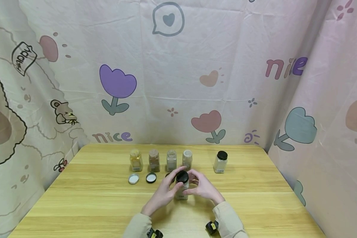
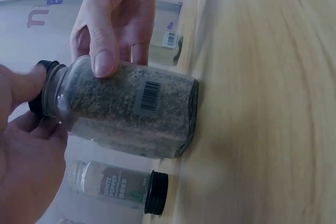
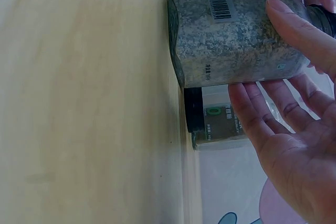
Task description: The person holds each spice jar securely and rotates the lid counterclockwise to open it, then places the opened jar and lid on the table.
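A clear jar (image 2: pixel 121 103) of grey-speckled grains stands near the middle of the table, upright, its barcode facing me. My left hand (image 1: pixel 164 193) pinches the jar's black lid (image 1: pixel 182 177) between thumb and fingers. On the other side, my right hand (image 1: pixel 204 188) grips the jar's body, thumb on the near face and fingers behind, as the right wrist view shows. The lid still sits on the jar's neck. Just behind stand a lidless white pepper jar (image 2: pixel 113 182) and a jar with a pale top (image 1: pixel 187 158), partly covered by my fingers.
A yellow powder jar (image 1: pixel 136 161) and a brown powder jar (image 1: pixel 154 161) stand uncovered at the back left. Before them lie a pale lid (image 1: pixel 133 178) and a black-rimmed lid (image 1: pixel 151 178). Farther right stands a black-capped jar (image 1: pixel 220 162). A printed curtain (image 1: pixel 166 82) hangs behind the table.
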Demonstrator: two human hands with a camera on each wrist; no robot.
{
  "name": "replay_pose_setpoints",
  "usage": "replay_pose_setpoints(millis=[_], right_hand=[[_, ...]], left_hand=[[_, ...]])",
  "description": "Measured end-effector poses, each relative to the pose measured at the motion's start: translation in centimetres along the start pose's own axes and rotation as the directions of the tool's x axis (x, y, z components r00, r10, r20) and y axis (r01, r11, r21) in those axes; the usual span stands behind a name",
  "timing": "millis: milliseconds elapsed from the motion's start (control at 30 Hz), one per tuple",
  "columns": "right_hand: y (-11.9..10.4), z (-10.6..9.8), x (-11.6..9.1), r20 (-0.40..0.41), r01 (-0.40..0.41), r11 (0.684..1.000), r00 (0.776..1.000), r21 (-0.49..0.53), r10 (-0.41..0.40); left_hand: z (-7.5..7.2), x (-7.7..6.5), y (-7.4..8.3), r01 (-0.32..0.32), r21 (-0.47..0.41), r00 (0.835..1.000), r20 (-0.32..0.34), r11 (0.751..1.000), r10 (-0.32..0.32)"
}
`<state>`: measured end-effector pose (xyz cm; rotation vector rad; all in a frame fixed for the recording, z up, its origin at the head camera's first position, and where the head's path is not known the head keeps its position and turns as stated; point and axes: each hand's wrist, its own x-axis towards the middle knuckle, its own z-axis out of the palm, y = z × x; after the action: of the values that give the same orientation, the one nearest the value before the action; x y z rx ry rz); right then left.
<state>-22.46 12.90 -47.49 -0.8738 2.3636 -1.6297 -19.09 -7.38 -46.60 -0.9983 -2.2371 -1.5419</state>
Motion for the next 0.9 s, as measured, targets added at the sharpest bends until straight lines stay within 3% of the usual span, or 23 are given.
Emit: replay_pose_setpoints(millis=[67, 200, 467, 667, 900], right_hand=[[0.0, 0.0, 0.0, 0.001, -0.004, 1.0, 1.0, 0.0, 0.004], [0.0, 0.0, 0.0, 0.007, -0.003, 1.0, 1.0, 0.003, 0.003], [0.0, -0.1, 0.1, 0.01, 0.006, 1.0, 1.0, 0.004, -0.006], [0.1, -0.2, 0.0, 0.019, 0.008, 1.0, 1.0, 0.002, -0.008], [0.1, -0.6, -0.3, 0.029, 0.0, 1.0, 1.0, -0.01, 0.0]], left_hand=[[0.1, 0.0, -0.1, -0.014, 0.007, 1.0, -0.019, 1.0, 0.014], [0.7, 0.0, -0.3, -0.055, 0.081, 0.991, -0.12, 0.995, 0.064], [1.7, 0.2, 0.2, 0.002, 0.095, 0.969, -0.245, 0.995, 0.021], [1.8, 0.1, 0.0, -0.005, 0.083, 0.959, -0.281, 0.997, 0.028], [1.7, 0.1, -0.3, -0.025, 0.127, 0.949, -0.308, 0.992, 0.063]])
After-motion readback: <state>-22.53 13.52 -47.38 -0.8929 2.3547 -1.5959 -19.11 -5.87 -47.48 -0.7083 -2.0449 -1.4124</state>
